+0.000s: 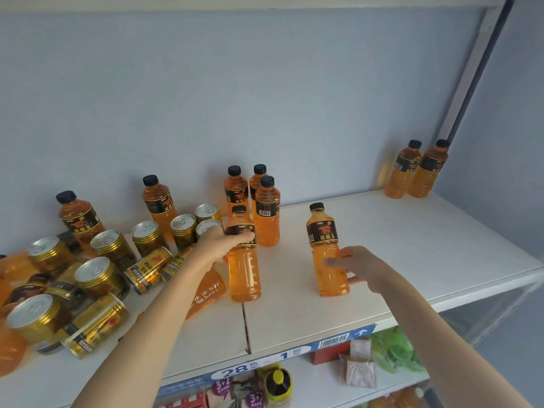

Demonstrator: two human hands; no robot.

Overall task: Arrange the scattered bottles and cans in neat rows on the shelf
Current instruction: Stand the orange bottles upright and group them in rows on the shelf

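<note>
My left hand (219, 244) grips an upright orange bottle (244, 272) with a black cap around its label, near the middle of the white shelf (412, 248). To its right, my right hand (357, 267) is wrapped around the lower body of a second upright orange bottle (325, 248). Three more orange bottles (266, 213) stand clustered just behind the left hand. Two orange bottles (418, 172) stand side by side at the far right back corner. Gold cans (97, 275), some upright and some lying down, crowd the left part of the shelf.
Two further bottles (159, 201) stand at the back left, and bottles lie flat among the cans at the left edge. The shelf's metal upright (471, 92) rises at the right. A lower shelf (323, 375) holds packets and a price strip.
</note>
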